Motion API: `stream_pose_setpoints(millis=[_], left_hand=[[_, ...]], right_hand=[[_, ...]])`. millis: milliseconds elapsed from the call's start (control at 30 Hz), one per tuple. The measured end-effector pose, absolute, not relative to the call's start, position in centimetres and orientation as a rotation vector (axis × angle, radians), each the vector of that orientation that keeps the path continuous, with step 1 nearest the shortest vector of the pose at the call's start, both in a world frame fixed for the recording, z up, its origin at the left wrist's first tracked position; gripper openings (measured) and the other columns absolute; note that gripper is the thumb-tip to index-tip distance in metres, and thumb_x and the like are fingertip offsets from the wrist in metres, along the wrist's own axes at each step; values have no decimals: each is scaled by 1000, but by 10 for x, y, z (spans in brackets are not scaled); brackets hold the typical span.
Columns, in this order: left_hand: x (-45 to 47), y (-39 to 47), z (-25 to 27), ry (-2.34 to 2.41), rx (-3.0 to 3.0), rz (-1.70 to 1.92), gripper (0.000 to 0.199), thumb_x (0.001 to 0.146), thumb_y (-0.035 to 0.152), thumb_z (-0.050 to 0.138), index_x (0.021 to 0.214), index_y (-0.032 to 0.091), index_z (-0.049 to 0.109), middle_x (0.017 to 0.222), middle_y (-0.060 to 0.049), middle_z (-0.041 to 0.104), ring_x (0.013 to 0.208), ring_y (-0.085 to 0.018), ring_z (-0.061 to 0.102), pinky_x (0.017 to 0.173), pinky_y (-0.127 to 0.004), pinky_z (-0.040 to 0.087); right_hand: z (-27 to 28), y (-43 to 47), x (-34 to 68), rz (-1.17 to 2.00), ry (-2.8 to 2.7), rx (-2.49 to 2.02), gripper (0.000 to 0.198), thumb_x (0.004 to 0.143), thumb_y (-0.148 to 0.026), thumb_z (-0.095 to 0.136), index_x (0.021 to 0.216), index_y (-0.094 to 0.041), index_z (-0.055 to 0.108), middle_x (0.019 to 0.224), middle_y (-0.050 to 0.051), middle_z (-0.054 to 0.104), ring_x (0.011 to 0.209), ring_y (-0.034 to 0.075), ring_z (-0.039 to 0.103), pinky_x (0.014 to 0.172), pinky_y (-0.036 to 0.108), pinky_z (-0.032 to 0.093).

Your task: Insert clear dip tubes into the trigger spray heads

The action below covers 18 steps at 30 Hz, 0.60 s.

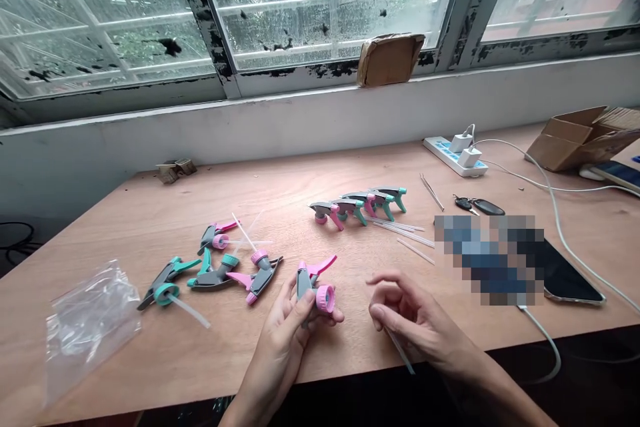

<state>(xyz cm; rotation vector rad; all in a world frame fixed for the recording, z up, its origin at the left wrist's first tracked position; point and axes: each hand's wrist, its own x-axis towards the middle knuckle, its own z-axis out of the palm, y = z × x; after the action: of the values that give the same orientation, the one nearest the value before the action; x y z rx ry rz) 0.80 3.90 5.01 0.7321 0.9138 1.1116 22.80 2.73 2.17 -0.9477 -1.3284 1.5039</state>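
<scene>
My left hand [293, 320] is closed around a pink and grey trigger sprayer head [306, 287], its pink collar facing right and no tube in it. A thin clear plastic tube [401, 352] slants down from under my right hand [413, 313], whose curled fingers pinch it. To the left lie several sprayer heads with tubes fitted, among them a teal one [167, 290] and a pink one [261, 267]. Beyond my hands stands a row of sprayer heads [353, 210] without visible tubes. Loose clear tubes [407, 230] lie beside that row.
A clear plastic bag [93, 320] lies at the left. Tweezers [431, 192], keys [467, 203], a phone [575, 277] with a cable, a power strip [453, 157] and a cardboard box [570, 140] occupy the right side. The table's front edge runs just below my hands.
</scene>
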Motion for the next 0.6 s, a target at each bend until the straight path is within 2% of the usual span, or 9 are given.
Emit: stream_pose_setpoints(millis=[67,133,233,300,333,467,600], left_hand=[[8,39,49,901,739,1101,43,87,32,76,123,17,59,94,-6,74,77,-21,73,79,-33,55],[8,38,49,905,735,1094,53,87,32,76,133,17,54,93,-6,74,77,-20,73,80,-33,55],[10,38,51,918,709,1096,61,87,29,77,141,18,49,96,-7,75,78,-20,74,82,-33,55],[14,38,52,900,674,1072,57,87,28,77,138,18,53,98,-8,76,77,-20,74,80,-32,56],[16,38,52,878,654,1051,51,88,29,76,134,17,58,99,-9,76,77,-19,74,80,-32,56],[23,39,51,785,644,1020,26,94,30,69,113,13,69,103,-10,73,81,-17,70,82,-30,55],[25,39,47,784,699,998,21,98,29,62,109,12,69,96,-7,70,81,-16,68,82,-30,53]], right_hand=[[17,28,228,1503,-1284,-906,30,100,-38,58,128,-26,59,82,0,65,56,10,48,52,22,39],[17,28,230,1486,-1241,-885,29,103,-39,51,125,-27,65,96,5,70,57,10,50,51,22,41],[19,27,228,1346,-1260,-944,26,102,-36,56,123,-30,71,115,7,72,76,13,62,64,24,50],[18,26,225,1247,-1274,-957,19,98,-33,65,113,-30,76,106,6,76,81,14,64,71,24,51],[17,25,223,1227,-1255,-938,16,96,-32,68,108,-29,77,99,6,77,77,14,64,69,24,51],[12,24,217,1224,-1081,-868,19,95,-38,68,104,-25,78,76,4,74,49,8,52,46,20,39],[9,24,217,1158,-971,-926,29,94,-46,67,92,-19,76,61,2,66,38,4,36,38,18,25]])
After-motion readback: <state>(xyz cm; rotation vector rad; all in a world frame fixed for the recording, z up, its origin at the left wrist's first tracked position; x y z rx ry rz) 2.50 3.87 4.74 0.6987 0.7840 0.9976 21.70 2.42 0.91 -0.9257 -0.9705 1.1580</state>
